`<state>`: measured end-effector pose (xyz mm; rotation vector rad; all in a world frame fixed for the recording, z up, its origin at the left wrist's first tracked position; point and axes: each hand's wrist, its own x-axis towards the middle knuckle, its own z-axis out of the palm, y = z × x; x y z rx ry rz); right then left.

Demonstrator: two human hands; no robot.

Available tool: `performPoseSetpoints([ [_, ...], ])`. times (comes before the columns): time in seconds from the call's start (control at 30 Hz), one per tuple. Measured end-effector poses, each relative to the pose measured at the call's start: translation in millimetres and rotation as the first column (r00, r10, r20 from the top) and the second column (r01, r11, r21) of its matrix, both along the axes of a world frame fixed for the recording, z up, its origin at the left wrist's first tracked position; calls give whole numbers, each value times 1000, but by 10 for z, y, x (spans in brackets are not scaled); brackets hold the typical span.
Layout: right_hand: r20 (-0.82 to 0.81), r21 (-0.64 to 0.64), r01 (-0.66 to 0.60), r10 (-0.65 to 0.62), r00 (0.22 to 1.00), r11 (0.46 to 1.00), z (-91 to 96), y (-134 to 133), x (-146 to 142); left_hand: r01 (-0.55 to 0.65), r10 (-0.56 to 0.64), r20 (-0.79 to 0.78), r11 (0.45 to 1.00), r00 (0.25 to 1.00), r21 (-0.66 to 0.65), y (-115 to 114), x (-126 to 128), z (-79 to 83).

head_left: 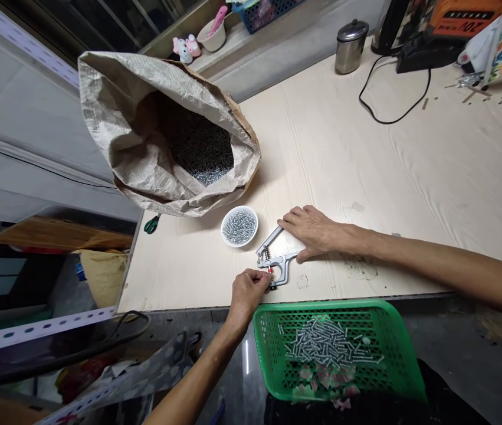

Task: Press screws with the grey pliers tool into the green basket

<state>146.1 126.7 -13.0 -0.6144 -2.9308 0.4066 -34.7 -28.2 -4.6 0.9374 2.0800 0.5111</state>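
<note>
My right hand (312, 233) grips the spread handles of silver snap-fastener pliers (282, 268), which rest on the table near its front edge. A spring and a small red part show at their jaw. The fingers of my left hand (249, 290) are pinched together at that jaw; whatever they hold is too small to make out. Just beyond stands a white bowl (239, 226) filled with small shiny metal pieces. Below the table edge, a green plastic basket (262, 336) carries a pile of short, ridged, screw-like metal pieces (325, 342).
A large open woven sack (131, 153) with many small metal pieces inside stands at the left of the wooden table (321, 153). Green-handled scissors (151, 224) lie beside it. A metal canister (351, 47), a black cable (377, 121) and an orange box (467, 18) are at the back.
</note>
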Motion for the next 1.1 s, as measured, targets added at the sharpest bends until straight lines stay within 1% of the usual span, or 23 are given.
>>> performPoseSetpoints([
  [0.13, 39, 23, 11, -12, 999, 1000, 18, -57, 8, 31, -31, 0, 999, 1000, -18, -46, -1, 6],
  [0.17, 38, 30, 13, -14, 999, 999, 24, -73, 12, 47, -47, -32, 999, 998, -10, -68, 16, 22],
  [0.23, 26, 30, 14, -15, 1000, 999, 34, -105, 21, 118, -105, -188, 991, 977, 62, -105, 82, 62],
  [0.27, 18, 23, 17, -18, 1000, 1000, 36, -121, 25, 185, -143, -298, 976, 944, 117, -109, 126, 80],
  [0.3, 8, 11, 21, -21, 1000, 1000, 35, -135, 28, 273, -183, -407, 946, 895, 174, -97, 172, 92],
  [0.37, -15, -6, 29, -30, 999, 1000, 23, -158, 28, 466, -271, -557, 851, 785, 243, -10, 251, 91],
  [0.4, -24, -8, 33, -34, 999, 999, 13, -165, 26, 557, -332, -589, 793, 736, 249, 64, 275, 78],
  [0.47, -27, -7, 30, -30, 999, 1000, -9, -173, 27, 698, -466, -600, 678, 650, 229, 246, 283, 43],
  [0.5, -20, -12, 26, -26, 999, 1000, -17, -173, 33, 749, -534, -585, 629, 610, 207, 340, 269, 29],
  [0.53, -9, -18, 31, -31, 999, 999, -22, -172, 45, 786, -589, -569, 592, 574, 181, 427, 250, 21],
  [0.57, 4, -22, 46, -46, 999, 999, -23, -169, 63, 813, -631, -557, 562, 540, 151, 501, 229, 22],
  [0.63, 22, -15, 89, -88, 996, 996, -14, -164, 114, 846, -678, -558, 526, 478, 85, 607, 201, 48],
  [0.73, 24, 19, 119, -119, 993, 993, 10, -161, 196, 863, -698, -579, 505, 422, 21, 672, 220, 106],
  [0.83, 34, 10, 93, -93, 995, 996, 14, -172, 229, 873, -710, -568, 487, 417, 33, 673, 285, 118],
  [0.9, 68, -11, 86, -85, 994, 996, 3, -191, 216, 868, -706, -561, 494, 431, 46, 658, 334, 95],
  [0.97, 97, -31, 79, -76, 992, 996, -4, -214, 188, 854, -691, -566, 518, 449, 45, 640, 379, 62],
  [1.1, 127, -40, 85, -79, 989, 996, 39, -235, 173, 837, -663, -601, 546, 447, 20, 585, 419, 19],
])
